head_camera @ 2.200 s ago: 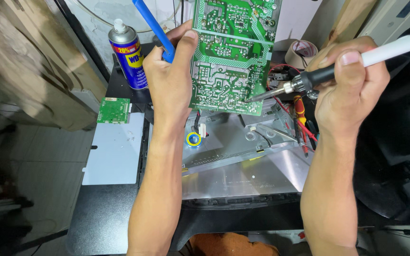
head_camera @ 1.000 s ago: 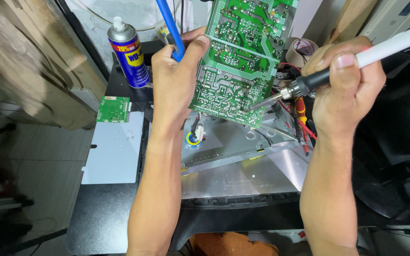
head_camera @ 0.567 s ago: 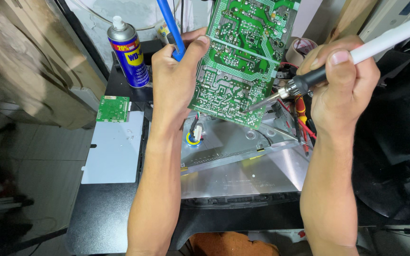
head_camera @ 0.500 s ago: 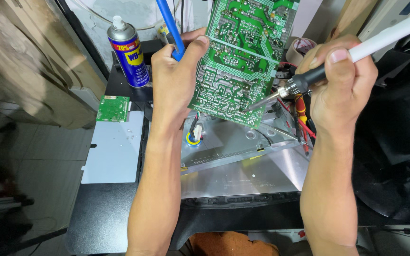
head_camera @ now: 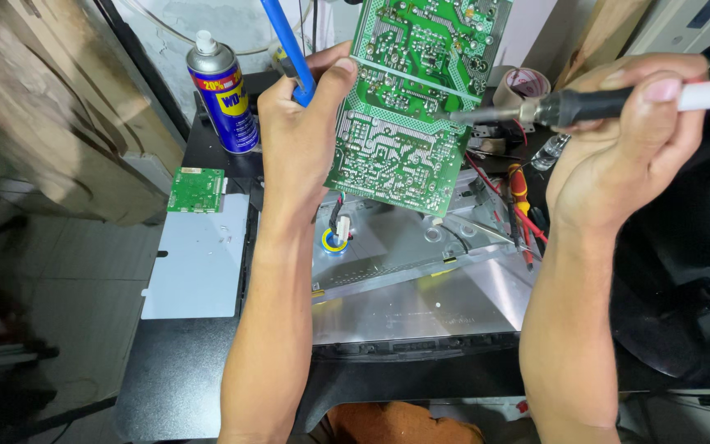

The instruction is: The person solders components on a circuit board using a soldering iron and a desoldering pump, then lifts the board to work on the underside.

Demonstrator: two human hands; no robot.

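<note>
My left hand (head_camera: 301, 131) holds a green circuit board (head_camera: 408, 107) upright by its left edge, solder side toward me, and also grips a blue rod-shaped tool (head_camera: 288, 45) that points up. My right hand (head_camera: 626, 136) grips a soldering iron (head_camera: 585, 103) with a black grip and white handle. Its metal tip rests against the right edge of the board at about mid height. Below both hands lies an opened metal chassis (head_camera: 421, 279) with cables.
A blue and yellow spray can (head_camera: 222, 94) stands at the back left. A small green board (head_camera: 196, 189) and a grey plate (head_camera: 195, 259) lie on the black table (head_camera: 166, 362). A tape roll (head_camera: 523, 85), red-handled tools (head_camera: 521, 193) and a small clear bottle (head_camera: 548, 152) sit behind the chassis.
The board has tilted and shifted right and up in my left hand. The soldering iron rose from the board's lower right corner to its right edge and now lies almost level.
</note>
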